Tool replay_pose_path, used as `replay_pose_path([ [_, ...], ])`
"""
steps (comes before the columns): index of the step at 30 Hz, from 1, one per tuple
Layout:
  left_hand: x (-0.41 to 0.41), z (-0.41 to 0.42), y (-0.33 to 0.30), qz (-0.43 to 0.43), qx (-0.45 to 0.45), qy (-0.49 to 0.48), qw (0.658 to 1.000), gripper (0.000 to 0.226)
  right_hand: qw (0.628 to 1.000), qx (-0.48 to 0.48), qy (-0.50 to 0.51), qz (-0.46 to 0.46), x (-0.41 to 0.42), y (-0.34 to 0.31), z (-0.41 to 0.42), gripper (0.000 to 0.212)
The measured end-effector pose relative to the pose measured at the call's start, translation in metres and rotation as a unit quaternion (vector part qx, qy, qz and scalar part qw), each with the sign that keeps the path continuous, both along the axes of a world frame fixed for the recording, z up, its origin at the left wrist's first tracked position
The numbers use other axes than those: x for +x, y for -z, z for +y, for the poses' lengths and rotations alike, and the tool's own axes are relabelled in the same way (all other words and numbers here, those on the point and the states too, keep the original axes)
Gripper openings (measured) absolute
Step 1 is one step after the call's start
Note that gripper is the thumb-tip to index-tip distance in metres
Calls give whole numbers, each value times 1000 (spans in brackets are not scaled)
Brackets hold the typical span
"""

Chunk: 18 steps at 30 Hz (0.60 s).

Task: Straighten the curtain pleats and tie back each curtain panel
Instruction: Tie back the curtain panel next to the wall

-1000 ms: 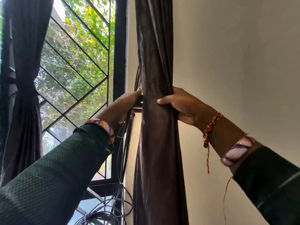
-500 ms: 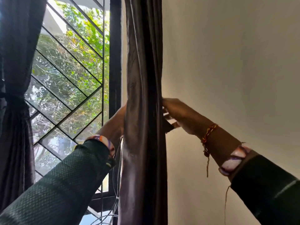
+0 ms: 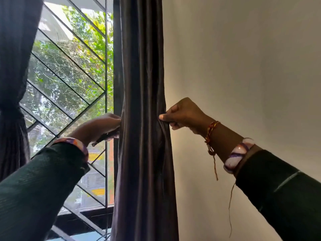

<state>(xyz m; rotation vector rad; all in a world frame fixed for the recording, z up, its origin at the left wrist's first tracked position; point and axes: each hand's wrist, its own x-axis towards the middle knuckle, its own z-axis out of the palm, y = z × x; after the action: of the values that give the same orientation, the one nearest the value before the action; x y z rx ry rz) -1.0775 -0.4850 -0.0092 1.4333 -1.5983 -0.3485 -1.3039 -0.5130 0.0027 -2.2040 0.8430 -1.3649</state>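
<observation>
Beside the window grille (image 3: 69, 79), the gathered curtain panel (image 3: 144, 119) is pinched by the right hand (image 3: 182, 115) and the left hand (image 3: 102, 126) grips a dark tie-back strip (image 3: 106, 135) — a loose pinch could let pleats spill

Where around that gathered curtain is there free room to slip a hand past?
Free: the bare wall right of the right curtain panel, above and below the right hand. Crowded: the strip by the window grille, where the left hand holds a dark strip against the panel.
</observation>
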Motion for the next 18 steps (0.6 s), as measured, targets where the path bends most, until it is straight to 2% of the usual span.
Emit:
replay_pose_path([
  [3, 10, -2, 1, -30, 41, -45, 998, 37, 1000, -27, 10, 6, -10, -1, -2, 25],
  [5, 12, -4, 3, -27, 29, -84, 996, 40, 999, 25, -47, -1, -18, -5, 1, 25],
  [7, 10, -7, 1, 21, -27, -82, 996, 37, 992, 76, -99, -19, -23, -8, 6, 27],
  [9, 4, -6, -3, 124, -57, -11, 990, 32, 986, 109, -117, -46, -26, -13, 10, 28],
  [10, 0, -3, -5, 208, -46, 54, 976, 26, 984, 126, -113, -59, -28, -15, 11, 28],
  [11, -3, 0, -6, 306, -19, 133, 942, 15, 982, 141, -105, -68, -29, -18, 11, 28],
  [12, -5, 3, -6, 374, -2, 212, 903, 15, 982, 148, -95, -73, -31, -21, 12, 27],
  [13, -5, 4, -4, 397, 2, 273, 876, 47, 983, 148, -85, -73, -33, -23, 13, 26],
  [14, -6, 2, 1, 392, -11, 300, 869, 74, 984, 141, -77, -70, -35, -25, 13, 25],
  [15, -8, 0, 6, 383, -30, 308, 870, 82, 987, 130, -72, -65, -37, -26, 14, 25],
  [16, -12, -2, 13, 363, -58, 299, 881, 74, 989, 114, -70, -61, -39, -27, 15, 25],
  [18, -28, -2, 22, 326, -114, 257, 903, 44, 993, 70, -68, -60, -43, -27, 15, 26],
])
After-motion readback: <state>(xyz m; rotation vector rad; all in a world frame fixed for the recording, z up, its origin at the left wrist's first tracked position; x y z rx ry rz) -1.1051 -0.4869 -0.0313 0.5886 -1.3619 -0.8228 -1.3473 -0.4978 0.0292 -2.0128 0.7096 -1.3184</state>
